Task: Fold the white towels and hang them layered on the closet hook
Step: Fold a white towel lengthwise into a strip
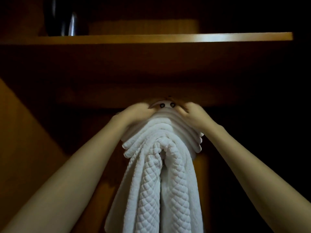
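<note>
Several white quilted towels (161, 174) hang in stacked layers from a white hook plate (166, 104) with two dark screws, fixed under a wooden shelf. My left hand (134, 113) grips the top left of the towel bundle just beside the plate. My right hand (193, 115) grips the top right of the bundle. Both hands have their fingers curled into the fabric at the hook. The hook's prong is hidden by the towels.
A wooden shelf edge (168, 37) runs across above. On it stand a dark shiny kettle-like object (67, 22) and a round wooden container (143, 26). A closet side panel (21, 140) slopes at the left. The right side is dark.
</note>
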Action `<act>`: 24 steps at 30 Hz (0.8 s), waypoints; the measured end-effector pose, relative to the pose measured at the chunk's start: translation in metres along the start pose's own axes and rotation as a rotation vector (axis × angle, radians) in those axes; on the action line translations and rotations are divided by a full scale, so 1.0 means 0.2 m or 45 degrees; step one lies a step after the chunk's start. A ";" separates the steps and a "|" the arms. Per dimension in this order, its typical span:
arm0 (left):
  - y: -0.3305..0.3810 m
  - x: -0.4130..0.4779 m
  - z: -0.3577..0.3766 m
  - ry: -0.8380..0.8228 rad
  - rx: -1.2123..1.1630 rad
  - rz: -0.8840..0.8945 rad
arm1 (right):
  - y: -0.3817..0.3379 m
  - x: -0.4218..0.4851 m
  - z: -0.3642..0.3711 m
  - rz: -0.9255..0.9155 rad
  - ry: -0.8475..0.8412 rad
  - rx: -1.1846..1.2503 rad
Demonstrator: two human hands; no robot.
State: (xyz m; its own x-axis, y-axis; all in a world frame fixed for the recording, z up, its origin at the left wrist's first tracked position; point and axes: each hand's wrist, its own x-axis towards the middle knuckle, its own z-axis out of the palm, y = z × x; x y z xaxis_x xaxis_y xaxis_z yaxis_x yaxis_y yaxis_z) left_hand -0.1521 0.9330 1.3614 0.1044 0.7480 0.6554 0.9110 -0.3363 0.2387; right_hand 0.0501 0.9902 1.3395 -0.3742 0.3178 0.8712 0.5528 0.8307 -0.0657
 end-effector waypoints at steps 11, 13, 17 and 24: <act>-0.14 -0.05 0.17 0.460 0.155 0.460 | 0.01 -0.05 0.14 -0.001 0.110 -0.015; -0.14 -0.04 0.16 0.484 0.190 0.406 | 0.00 -0.03 0.14 0.035 0.094 -0.023; -0.10 0.00 0.12 0.283 0.299 0.150 | 0.03 0.02 0.13 0.158 -0.039 -0.025; -0.09 0.02 0.14 0.089 0.249 -0.054 | 0.08 0.02 0.16 0.242 -0.040 0.178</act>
State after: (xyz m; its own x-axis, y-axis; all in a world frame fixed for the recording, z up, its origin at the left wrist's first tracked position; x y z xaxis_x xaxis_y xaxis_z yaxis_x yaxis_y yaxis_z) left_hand -0.1577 0.9584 1.3395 0.0422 0.7153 0.6975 0.9748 -0.1826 0.1283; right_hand 0.0343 1.0188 1.3260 -0.2976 0.4871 0.8211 0.5079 0.8090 -0.2959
